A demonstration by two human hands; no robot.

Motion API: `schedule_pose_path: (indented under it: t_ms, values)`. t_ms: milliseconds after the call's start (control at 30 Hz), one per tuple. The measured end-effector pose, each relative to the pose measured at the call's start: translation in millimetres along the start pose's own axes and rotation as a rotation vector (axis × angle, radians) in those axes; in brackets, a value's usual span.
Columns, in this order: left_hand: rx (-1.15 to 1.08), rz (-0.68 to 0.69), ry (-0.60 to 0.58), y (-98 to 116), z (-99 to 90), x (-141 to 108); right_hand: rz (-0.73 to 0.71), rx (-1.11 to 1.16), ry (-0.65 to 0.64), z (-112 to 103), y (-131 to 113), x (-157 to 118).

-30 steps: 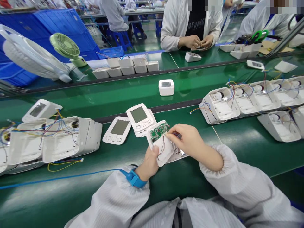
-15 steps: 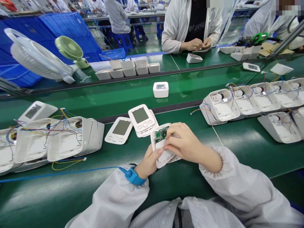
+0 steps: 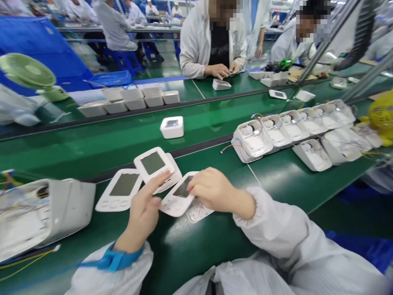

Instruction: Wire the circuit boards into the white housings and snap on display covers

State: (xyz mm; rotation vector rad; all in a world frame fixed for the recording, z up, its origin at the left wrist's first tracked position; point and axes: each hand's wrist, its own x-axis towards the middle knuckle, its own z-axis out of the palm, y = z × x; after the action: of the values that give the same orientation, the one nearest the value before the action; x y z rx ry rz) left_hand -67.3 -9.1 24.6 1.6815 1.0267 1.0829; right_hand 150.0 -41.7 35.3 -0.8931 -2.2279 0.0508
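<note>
My right hand (image 3: 213, 190) grips a white front cover with a dark screen (image 3: 177, 200) by its upper right edge. The cover is now screen side up. Stretched out, the fingers of my left hand (image 3: 144, 213) reach over a stacked front cover (image 3: 152, 164), and the thumb is close to the held cover's left edge. Whether the left fingertips touch anything I cannot tell. Under the held cover lies another white plastic cover (image 3: 198, 212), partly hidden. A further screen cover (image 3: 119, 190) rests to the left of the stack.
White housings with wires stand at the left (image 3: 70, 205) and in rows at the right (image 3: 254, 141). On the green strip beyond sits a white device (image 3: 172, 127). A co-worker (image 3: 211, 45) handles a part across the table. A blue wrist strap (image 3: 119, 258) trails a cord.
The cover has been turned over from its circuit board side to its screen side. My left hand has let go of it and moved left toward the stacked covers. The view has shifted right.
</note>
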Motion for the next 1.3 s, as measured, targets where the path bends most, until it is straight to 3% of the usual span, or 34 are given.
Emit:
schedule_pose_path:
  t_ms: [67,133,233,333,400,467,533,600,667,800,1100,1300]
  values:
    - [0.283,0.060,-0.167,1.5,5.9,-2.7,-0.101,-0.163,-0.135,3.0,-2.0,0.5]
    - [0.436,0.051,-0.262,1.0,14.7,-7.6,-0.143,-0.207,-0.241,-1.9,-1.6,2.8]
    - [0.446,0.051,-0.260,-2.6,24.1,-12.0,-0.064,-0.064,-0.245,-22.6,8.8,6.0]
    - [0.287,0.093,-0.186,-8.4,29.2,-12.4,0.138,0.231,-0.157,-39.9,28.6,5.6]
    - [0.134,0.102,-0.171,-13.6,34.6,-13.9,0.294,0.313,-0.186,-40.5,39.1,4.2]
    - [-0.042,0.082,-0.141,-19.8,42.4,-17.6,0.356,0.218,-0.315,-33.7,41.7,3.3]
    - [-0.243,0.039,-0.109,-25.9,49.9,-22.7,0.288,0.020,-0.448,-25.2,35.1,3.5]
    - [-0.416,0.004,-0.102,-30.4,54.4,-27.7,0.189,-0.169,-0.503,-19.2,21.7,3.9]
    - [-0.485,-0.014,-0.133,-32.5,55.1,-31.0,0.161,-0.284,-0.512,-16.0,6.7,3.6]
    - [-0.405,0.009,-0.174,-32.1,51.1,-32.6,0.206,-0.335,-0.533,-10.7,-8.7,1.0]
    - [-0.584,0.038,-0.066,-30.4,49.0,-35.4,0.255,-0.216,-0.381,2.6,5.5,-1.4]
    - [-0.632,0.103,-0.160,-27.9,49.5,-32.5,0.344,-0.099,-0.302,5.7,7.1,-4.2]
